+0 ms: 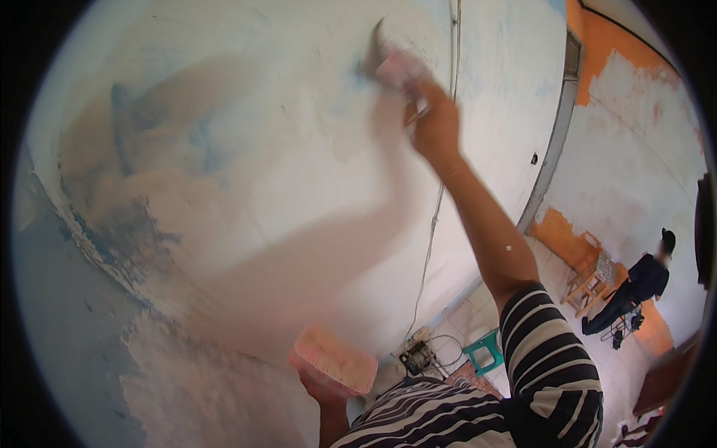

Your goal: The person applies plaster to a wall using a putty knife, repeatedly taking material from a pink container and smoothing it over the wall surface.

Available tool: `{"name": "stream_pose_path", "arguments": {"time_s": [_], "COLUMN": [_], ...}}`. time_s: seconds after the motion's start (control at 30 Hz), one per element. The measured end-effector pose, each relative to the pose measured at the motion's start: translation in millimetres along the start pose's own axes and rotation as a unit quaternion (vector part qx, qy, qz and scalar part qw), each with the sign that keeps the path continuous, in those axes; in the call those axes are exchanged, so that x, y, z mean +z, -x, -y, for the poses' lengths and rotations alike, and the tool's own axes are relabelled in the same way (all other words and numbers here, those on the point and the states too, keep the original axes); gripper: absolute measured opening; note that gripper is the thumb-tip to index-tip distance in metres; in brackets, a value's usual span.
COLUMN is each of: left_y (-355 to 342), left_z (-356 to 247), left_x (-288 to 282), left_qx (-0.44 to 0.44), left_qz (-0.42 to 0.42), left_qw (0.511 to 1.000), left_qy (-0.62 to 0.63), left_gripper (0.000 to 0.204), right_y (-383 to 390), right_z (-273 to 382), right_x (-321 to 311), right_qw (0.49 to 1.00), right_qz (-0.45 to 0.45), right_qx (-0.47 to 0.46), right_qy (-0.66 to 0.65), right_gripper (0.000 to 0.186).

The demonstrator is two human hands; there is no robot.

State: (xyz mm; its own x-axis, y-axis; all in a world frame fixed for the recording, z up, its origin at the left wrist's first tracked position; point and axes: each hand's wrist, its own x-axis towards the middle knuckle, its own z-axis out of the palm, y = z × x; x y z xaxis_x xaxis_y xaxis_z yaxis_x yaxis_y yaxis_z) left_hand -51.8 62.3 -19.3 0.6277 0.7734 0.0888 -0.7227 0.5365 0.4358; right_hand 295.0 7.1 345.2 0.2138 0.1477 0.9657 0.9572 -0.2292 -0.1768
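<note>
My right hand point(437, 123) is raised high on the pale wall point(321, 179), its fingers wrapped round a putty knife point(403, 69). The tool is smeared by motion; its pinkish-white blade lies at or very near the wall surface. Low in front of me, my left hand point(325, 390) holds up a pink rectangular tub point(336, 358) from beneath and its near side. Pale putty covers the inside of the tub. Blue patches and cloudy filler marks show on the wall, along with the shadow of my arm.
A thin cable point(432, 239) runs down the wall to the right of the tub. On the tiled floor stand a green plastic stool point(484, 352) and some dark equipment point(418, 358). Farther right, a person in dark clothes point(648, 278) is near a wooden chair point(590, 285).
</note>
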Motion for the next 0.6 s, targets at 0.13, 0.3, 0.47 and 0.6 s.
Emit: {"name": "stream_pose_path", "arguments": {"time_s": [0.13, 0.3, 0.47, 0.6], "left_y": [3, 4, -2, 4], "left_z": [-4, -5, 2, -4], "left_x": [26, 17, 9, 23], "left_qx": [-0.011, -0.004, -0.021, -0.034], "left_qz": [0.001, 0.006, 0.022, 0.006], "left_qw": [1.0, 1.0, 0.999, 0.999], "left_qy": [0.015, 0.022, 0.027, 0.026], "left_gripper": [0.069, 0.071, 0.072, 0.072], "right_y": [167, 125, -71, 98], "right_z": [43, 51, -17, -9], "right_x": [48, -7, -20, 49], "right_qw": [0.979, 0.977, 0.983, 0.993], "right_qz": [0.161, 0.073, -0.163, 0.041], "right_qx": [-0.129, -0.129, -0.034, -0.096], "right_qy": [0.006, -0.151, -0.071, 0.061], "right_gripper": [0.057, 0.035, 0.025, 0.038]}}
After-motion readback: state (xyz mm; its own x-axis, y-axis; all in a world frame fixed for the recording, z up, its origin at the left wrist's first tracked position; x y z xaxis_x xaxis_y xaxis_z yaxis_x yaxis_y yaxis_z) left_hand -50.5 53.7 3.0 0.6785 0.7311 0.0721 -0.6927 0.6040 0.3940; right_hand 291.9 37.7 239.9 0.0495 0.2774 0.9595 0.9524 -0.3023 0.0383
